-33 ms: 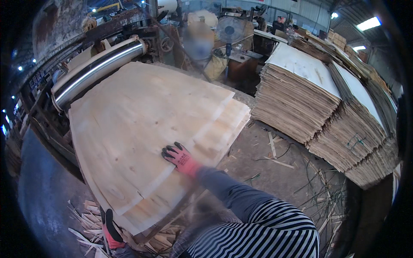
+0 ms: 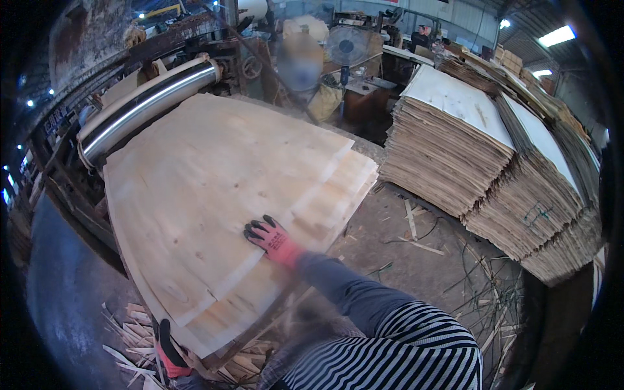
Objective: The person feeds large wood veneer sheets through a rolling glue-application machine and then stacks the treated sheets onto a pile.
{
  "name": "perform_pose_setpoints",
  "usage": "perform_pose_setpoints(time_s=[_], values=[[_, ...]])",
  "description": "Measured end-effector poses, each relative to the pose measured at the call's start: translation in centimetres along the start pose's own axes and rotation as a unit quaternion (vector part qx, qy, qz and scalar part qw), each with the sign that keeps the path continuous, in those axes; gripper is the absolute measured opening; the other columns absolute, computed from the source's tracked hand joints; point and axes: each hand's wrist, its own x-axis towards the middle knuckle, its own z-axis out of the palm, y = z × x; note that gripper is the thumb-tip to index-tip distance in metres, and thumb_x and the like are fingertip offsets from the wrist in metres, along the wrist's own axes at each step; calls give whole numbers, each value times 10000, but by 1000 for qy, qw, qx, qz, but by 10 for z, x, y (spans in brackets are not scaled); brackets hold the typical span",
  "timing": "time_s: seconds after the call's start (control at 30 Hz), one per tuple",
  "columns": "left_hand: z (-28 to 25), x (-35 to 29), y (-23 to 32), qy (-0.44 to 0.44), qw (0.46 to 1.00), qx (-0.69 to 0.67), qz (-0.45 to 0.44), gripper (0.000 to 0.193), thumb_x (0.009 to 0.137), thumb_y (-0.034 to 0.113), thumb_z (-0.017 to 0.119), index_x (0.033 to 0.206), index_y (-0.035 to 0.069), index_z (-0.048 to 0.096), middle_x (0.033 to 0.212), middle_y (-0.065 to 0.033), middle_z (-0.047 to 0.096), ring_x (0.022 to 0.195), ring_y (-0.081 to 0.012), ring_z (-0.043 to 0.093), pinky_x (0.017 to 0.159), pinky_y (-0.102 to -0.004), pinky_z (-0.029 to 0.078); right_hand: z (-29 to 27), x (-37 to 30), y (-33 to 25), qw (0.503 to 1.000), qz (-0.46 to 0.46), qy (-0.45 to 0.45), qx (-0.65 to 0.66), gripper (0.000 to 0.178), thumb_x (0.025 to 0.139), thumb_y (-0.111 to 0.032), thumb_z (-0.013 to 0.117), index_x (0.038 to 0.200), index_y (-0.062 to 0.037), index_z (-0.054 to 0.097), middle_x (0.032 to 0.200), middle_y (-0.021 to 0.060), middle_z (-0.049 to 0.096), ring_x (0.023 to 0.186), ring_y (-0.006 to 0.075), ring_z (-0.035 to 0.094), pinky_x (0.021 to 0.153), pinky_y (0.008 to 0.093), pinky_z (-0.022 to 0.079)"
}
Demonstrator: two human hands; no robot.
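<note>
Thin wood veneer sheets (image 2: 195, 175) lie in a loose, overlapping pile, with stepped edges at the right and near sides. My right hand (image 2: 272, 240), in a pink glove with black fingertips, rests flat on the top sheet near its right edge, fingers spread. At the pile's near left corner is my left hand (image 2: 170, 351), gloved the same way. One black-coated finger or thumb of it points up along the sheet edge; its other fingers are mostly hidden, so whether it grips the edge cannot be told.
A shiny metal roller (image 2: 153, 104) runs along the pile's far left side. Tall veneer stacks (image 2: 455, 149) stand at the right. Wood scraps (image 2: 136, 335) and strips litter the floor (image 2: 390, 260). A standing fan (image 2: 346, 47) and a distant person (image 2: 421, 38) are at the back.
</note>
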Motion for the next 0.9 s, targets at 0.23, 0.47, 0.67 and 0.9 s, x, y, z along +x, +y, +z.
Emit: perform_pose_setpoints(time_s=[0.23, 0.47, 0.67, 0.9], values=[[-17, 8, -55, 59, 988, -83, -115, 387, 805, 287, 500, 1051, -10, 532, 988, -108, 565, 905, -220, 539, 813, -331, 420, 1, 0, 3, 1000, -7, -16, 3, 694, 534, -257, 680, 1182, -134, 463, 1225, 84, 429, 1180, 260, 356, 1026, 488, 207], [-23, 8, -53, 101, 981, 76, -150, 369, 838, 292, 460, 1077, 14, 495, 1107, -110, 483, 1016, -215, 434, 872, -333, 334, -3, 4, 2, 998, -17, -55, 8, 684, 558, -274, 645, 1198, -126, 454, 1241, 96, 410, 1194, 277, 337, 1013, 523, 196], [-5, 4, -51, 189, 943, -15, -274, 498, 835, 347, 438, 1267, 101, 404, 1316, -87, 362, 1227, -229, 287, 992, -370, 232, 0, 20, 11, 993, -53, -94, -38, 725, 572, -306, 631, 1237, -125, 406, 1277, 112, 363, 1199, 327, 310, 978, 562, 210], [33, -4, -21, 210, 949, 70, -226, 475, 822, 381, 451, 1211, 110, 473, 1287, -86, 399, 1194, -233, 338, 978, -376, 265, 4, 70, 21, 990, -31, -137, 6, 715, 650, -319, 629, 1273, -111, 346, 1307, 132, 323, 1198, 357, 302, 969, 546, 238]])
